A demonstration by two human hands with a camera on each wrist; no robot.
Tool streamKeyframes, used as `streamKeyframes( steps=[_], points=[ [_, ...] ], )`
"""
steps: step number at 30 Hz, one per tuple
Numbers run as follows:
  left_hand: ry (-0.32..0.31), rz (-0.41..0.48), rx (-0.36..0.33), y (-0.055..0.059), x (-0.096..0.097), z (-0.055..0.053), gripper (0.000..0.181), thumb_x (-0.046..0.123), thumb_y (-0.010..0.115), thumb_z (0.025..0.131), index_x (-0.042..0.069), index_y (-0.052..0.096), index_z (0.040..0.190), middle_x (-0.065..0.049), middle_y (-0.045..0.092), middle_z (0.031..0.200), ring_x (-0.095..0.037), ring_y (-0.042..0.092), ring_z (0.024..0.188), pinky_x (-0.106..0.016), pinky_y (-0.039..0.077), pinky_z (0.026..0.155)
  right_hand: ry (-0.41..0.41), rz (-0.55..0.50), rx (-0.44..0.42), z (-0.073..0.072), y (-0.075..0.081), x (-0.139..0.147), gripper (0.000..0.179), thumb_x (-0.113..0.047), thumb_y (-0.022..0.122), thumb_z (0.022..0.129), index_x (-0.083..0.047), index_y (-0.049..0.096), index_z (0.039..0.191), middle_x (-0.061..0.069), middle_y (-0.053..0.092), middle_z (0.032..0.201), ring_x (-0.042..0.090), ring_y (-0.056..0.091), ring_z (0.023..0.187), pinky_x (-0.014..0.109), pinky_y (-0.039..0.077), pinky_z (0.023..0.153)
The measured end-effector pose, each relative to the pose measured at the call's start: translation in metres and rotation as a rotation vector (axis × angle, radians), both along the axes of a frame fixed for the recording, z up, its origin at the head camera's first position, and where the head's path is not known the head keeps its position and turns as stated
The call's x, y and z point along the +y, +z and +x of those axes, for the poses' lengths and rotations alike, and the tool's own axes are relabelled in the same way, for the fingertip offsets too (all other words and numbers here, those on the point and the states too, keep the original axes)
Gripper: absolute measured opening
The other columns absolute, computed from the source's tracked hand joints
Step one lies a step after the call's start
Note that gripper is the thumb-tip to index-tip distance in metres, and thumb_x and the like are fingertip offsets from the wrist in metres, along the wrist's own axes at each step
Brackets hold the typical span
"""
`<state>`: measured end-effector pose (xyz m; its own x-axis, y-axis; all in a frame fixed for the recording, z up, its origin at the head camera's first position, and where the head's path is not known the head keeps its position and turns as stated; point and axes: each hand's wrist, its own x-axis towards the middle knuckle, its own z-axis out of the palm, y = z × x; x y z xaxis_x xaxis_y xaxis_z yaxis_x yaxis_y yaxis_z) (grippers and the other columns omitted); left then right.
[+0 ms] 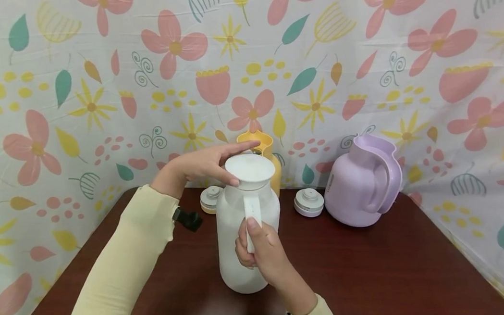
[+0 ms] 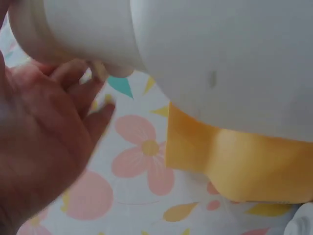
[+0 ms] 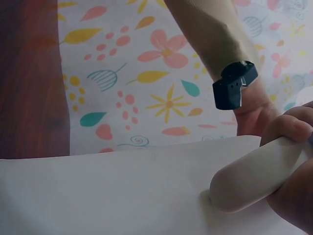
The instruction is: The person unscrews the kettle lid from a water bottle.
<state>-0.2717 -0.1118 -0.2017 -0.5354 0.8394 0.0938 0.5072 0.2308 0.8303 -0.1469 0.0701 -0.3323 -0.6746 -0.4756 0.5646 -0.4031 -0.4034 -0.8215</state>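
Note:
A white thermos jug (image 1: 235, 235) stands upright on the table, its handle (image 1: 251, 206) facing me. My right hand (image 1: 264, 247) grips that handle, thumb along its outer side; in the right wrist view, curled fingers (image 3: 292, 128) wrap round it. My left hand (image 1: 200, 164) is at the white lid (image 1: 250, 166) on the jug's neck. Its thumb lies against the near left side of the lid, and the extended index finger reaches behind it. In the left wrist view, the other fingers (image 2: 100, 117) are spread below the neck, slightly blurred.
Behind the white jug stands a yellow jug (image 1: 275, 170), partly hidden. A lilac jug (image 1: 354, 194) stands at the back right. Two round stoppers (image 1: 308, 202) (image 1: 211, 198) lie near the back edge of the dark wooden table (image 1: 363, 271). Flowered cloth (image 1: 145, 111) hangs behind.

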Motion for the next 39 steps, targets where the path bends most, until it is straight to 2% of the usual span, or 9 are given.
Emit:
streamKeyframes(
  steps=[4, 9, 12, 16, 20, 27, 33, 36, 39],
  points=[
    [0.121, -0.01, 0.117, -0.005, 0.005, 0.013, 0.092, 0.03, 0.082, 0.084, 0.007, 0.034, 0.159, -0.016, 0.037, 0.162, -0.028, 0.048, 0.134, -0.031, 0.047, 0.102, 0.014, -0.003, 0.016, 0.0, 0.001, 0.0, 0.056, -0.038, 0.026, 0.114, 0.004, 0.031, 0.077, 0.014, 0.023, 0.049, 0.017, 0.022, 0.04, 0.031, 0.019, 0.036],
    [0.32, 0.116, 0.108, -0.023, 0.016, 0.034, 0.078, 0.018, 0.075, 0.085, 0.009, 0.042, 0.155, -0.014, 0.046, 0.152, -0.027, 0.054, 0.123, -0.037, 0.048, 0.1, 0.023, -0.017, 0.041, 0.002, 0.001, 0.001, 0.052, -0.032, 0.024, 0.115, 0.005, 0.03, 0.078, 0.016, 0.022, 0.049, 0.019, 0.021, 0.038, 0.029, 0.02, 0.035],
    [0.491, 0.182, 0.151, -0.03, 0.028, 0.051, 0.075, 0.019, 0.078, 0.085, 0.006, 0.046, 0.151, -0.015, 0.049, 0.151, -0.03, 0.054, 0.126, -0.042, 0.048, 0.103, 0.016, -0.01, 0.029, 0.003, 0.002, 0.002, 0.053, -0.033, 0.023, 0.114, 0.005, 0.03, 0.077, 0.016, 0.022, 0.049, 0.019, 0.021, 0.038, 0.03, 0.019, 0.035],
    [0.759, 0.186, 0.368, -0.035, 0.048, 0.079, 0.074, 0.031, 0.086, 0.08, 0.005, 0.055, 0.142, -0.014, 0.055, 0.148, -0.032, 0.045, 0.142, -0.052, 0.043, 0.111, 0.009, -0.009, 0.036, 0.003, 0.004, 0.004, 0.054, -0.035, 0.024, 0.114, 0.004, 0.031, 0.077, 0.015, 0.022, 0.048, 0.02, 0.02, 0.038, 0.028, 0.02, 0.035],
    [0.886, 0.159, 0.528, -0.038, 0.058, 0.092, 0.077, 0.04, 0.087, 0.078, 0.006, 0.057, 0.14, -0.013, 0.057, 0.147, -0.031, 0.04, 0.147, -0.055, 0.042, 0.112, 0.022, -0.029, 0.063, 0.001, 0.005, 0.005, 0.052, -0.032, 0.023, 0.115, 0.004, 0.03, 0.078, 0.016, 0.021, 0.048, 0.02, 0.018, 0.038, 0.027, 0.019, 0.035],
    [0.823, 0.057, 0.527, -0.033, 0.045, 0.09, 0.084, 0.045, 0.083, 0.081, 0.006, 0.049, 0.147, -0.014, 0.057, 0.147, -0.036, 0.043, 0.141, -0.054, 0.043, 0.109, -0.002, -0.003, 0.025, 0.001, 0.002, 0.001, 0.055, -0.036, 0.024, 0.114, 0.003, 0.031, 0.076, 0.015, 0.022, 0.048, 0.019, 0.02, 0.04, 0.026, 0.021, 0.037],
    [0.692, -0.093, 0.364, -0.002, 0.014, 0.074, 0.067, 0.046, 0.068, 0.096, 0.012, 0.048, 0.151, -0.012, 0.057, 0.149, -0.036, 0.055, 0.136, -0.053, 0.046, 0.111, -0.003, -0.007, 0.034, 0.003, 0.002, 0.001, 0.054, -0.034, 0.024, 0.114, 0.004, 0.031, 0.076, 0.016, 0.022, 0.048, 0.02, 0.021, 0.04, 0.029, 0.019, 0.036],
    [0.543, -0.071, 0.215, 0.014, -0.008, 0.052, 0.057, 0.039, 0.056, 0.103, 0.014, 0.045, 0.154, -0.012, 0.053, 0.154, -0.034, 0.052, 0.142, -0.055, 0.04, 0.118, 0.001, -0.014, 0.048, 0.003, 0.003, 0.001, 0.053, -0.031, 0.024, 0.115, 0.005, 0.03, 0.077, 0.017, 0.022, 0.048, 0.019, 0.021, 0.039, 0.029, 0.02, 0.035],
    [0.322, 0.023, 0.022, 0.019, -0.025, 0.02, 0.06, 0.03, 0.054, 0.105, 0.012, 0.037, 0.159, -0.013, 0.04, 0.164, -0.032, 0.039, 0.152, -0.056, 0.027, 0.126, 0.005, -0.017, 0.048, 0.003, 0.003, 0.001, 0.052, -0.031, 0.024, 0.115, 0.006, 0.03, 0.078, 0.017, 0.022, 0.048, 0.018, 0.022, 0.039, 0.03, 0.019, 0.035]
  ],
)
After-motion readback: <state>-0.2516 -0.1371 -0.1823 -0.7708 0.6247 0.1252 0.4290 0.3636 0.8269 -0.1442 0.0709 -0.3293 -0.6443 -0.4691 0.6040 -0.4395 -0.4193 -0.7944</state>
